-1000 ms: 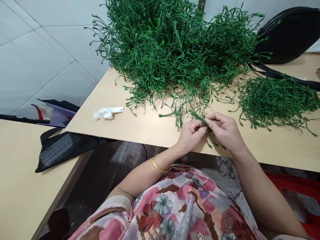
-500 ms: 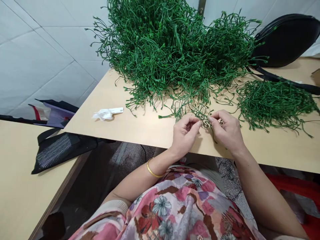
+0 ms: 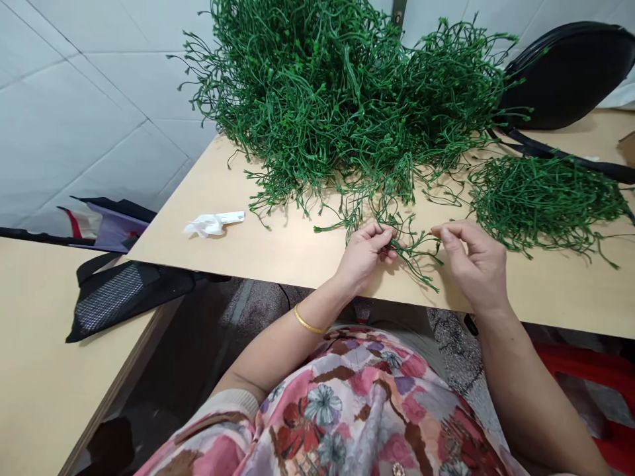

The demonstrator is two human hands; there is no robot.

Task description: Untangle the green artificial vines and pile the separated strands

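Observation:
Thin green artificial plant stems [image 3: 417, 256] with small forked tips are pinched in my left hand [image 3: 366, 254], near the table's front edge. They fan out to the right from its fingers. My right hand [image 3: 473, 261] is closed in a pinch at the tip of one of these stems, thumb against forefinger. Behind both hands rises a large tangled heap of the same green stems [image 3: 322, 106], and some loose ones trail from it down to my left hand. A smaller pile of stems [image 3: 543, 201] lies to the right, beyond my right hand.
A crumpled white tissue [image 3: 211, 225] lies on the pale wooden table [image 3: 278, 258] at left. A black bag [image 3: 570, 76] with its strap stands at the back right. On a lower left surface rests a black mesh pouch [image 3: 116, 297]. A tiled wall [image 3: 89, 125] borders the table.
My hands have moved apart, the right one shifting to the right. The stems between them now spread out from my left hand toward my right fingertips.

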